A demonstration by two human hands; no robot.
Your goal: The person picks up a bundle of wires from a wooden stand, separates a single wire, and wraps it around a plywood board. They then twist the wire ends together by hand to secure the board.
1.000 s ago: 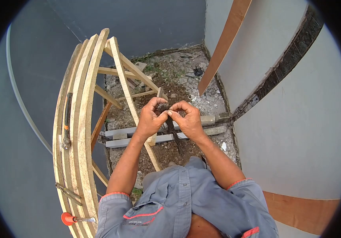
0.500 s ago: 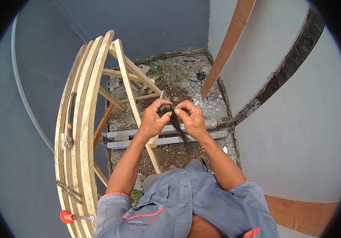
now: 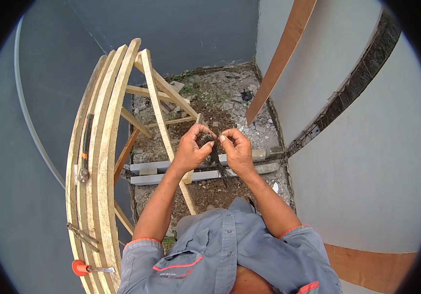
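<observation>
- Head view: a bundle of thin dark strands (image 3: 215, 156) is held in front of the body, above the rubble ground (image 3: 210, 93); its tails are left hanging.
- By the left hand (image 3: 193, 148) the bundle's upper end is gripped, thumb and curled fingers closed around it.
- On the right hand (image 3: 239, 153), just beside, thumb and index finger are brought together; whether a strand is pinched there cannot be told.
- Strands are probably best parted singly, with the bundle gripped firmly near its top so that tangling is avoided.
- Wiry stiffness is suggested by the strands' bristly top.
- On the rough, pale timber slats (image 3: 106, 171), a dark-handled hammer (image 3: 87, 147), slim metal pincers (image 3: 83, 236) and a chisel (image 3: 101, 269) with a round orange-red guard are laid.
</observation>
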